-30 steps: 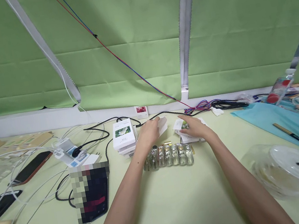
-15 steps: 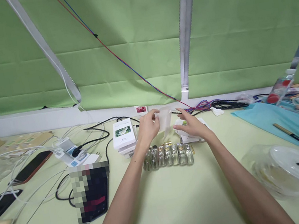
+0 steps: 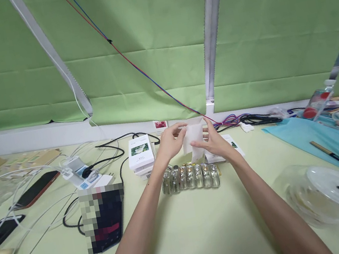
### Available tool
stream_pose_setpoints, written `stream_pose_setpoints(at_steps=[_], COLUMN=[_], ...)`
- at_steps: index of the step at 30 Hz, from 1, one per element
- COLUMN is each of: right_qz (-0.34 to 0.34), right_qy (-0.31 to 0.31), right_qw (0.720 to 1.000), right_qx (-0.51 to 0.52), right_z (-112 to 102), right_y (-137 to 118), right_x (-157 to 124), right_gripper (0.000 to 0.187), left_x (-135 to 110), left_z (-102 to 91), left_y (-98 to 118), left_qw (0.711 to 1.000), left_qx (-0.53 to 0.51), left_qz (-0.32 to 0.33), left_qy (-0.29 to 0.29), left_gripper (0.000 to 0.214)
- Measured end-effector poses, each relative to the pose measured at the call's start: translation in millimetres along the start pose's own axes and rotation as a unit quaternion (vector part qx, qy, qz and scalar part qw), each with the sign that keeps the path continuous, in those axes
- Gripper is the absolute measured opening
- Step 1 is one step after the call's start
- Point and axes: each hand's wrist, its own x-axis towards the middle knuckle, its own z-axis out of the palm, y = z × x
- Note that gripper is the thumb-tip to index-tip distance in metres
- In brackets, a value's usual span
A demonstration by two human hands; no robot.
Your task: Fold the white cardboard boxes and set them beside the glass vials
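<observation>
Between my two hands hangs a thin, whitish translucent sheet (image 3: 193, 140), perhaps a small pouch. My left hand (image 3: 172, 141) pinches its left edge, and my right hand (image 3: 213, 140) grips its right side with the thumb across the front. Just below stands a row of several small glass bottles (image 3: 190, 178), side by side, with some gold-coloured pieces behind them. Left of my left hand is a stack of white boxes (image 3: 140, 152) with a flower picture on top. More white boxes (image 3: 233, 146) lie partly hidden behind my right hand.
Phones, a power strip (image 3: 82, 175) and tangled cables (image 3: 119, 142) spread over the left side. To the right are a blue cloth (image 3: 292, 136) with a cutter knife (image 3: 331, 153), a lidded plastic tub (image 3: 329, 195) and a plastic bottle (image 3: 320, 99). A green curtain (image 3: 145, 61) hangs behind.
My right hand has moved left and closed on the sheet, which is now spread between both hands. Before, only my left hand held it. The bottles stay put.
</observation>
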Motion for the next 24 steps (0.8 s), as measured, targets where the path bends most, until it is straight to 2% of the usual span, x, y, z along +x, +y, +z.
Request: stream_pose_setpoints(at_steps=[8,16,24], right_qz=[0.004,0.015,0.009], right_qy=[0.026,0.034,0.013], right_qw=[0.999,0.999,1.0], right_qx=[-0.023,-0.009,0.024], right_z=[-1,-2,-5], right_y=[6,-2,-4], right_x=[2,-1,-2], right_gripper=[0.132,0.129,0.128], left_x=[-1,-1,-1], left_z=[0.5,-3.8,-5.2], left_y=[0,2,2], left_qw=[0.999,0.995,0.989], left_qx=[-0.042,-0.09,-0.136], left_qz=[-0.017,-0.02,-0.035], left_qy=[-0.027,-0.047,-0.05], left_gripper=[0.041,0.045,0.051])
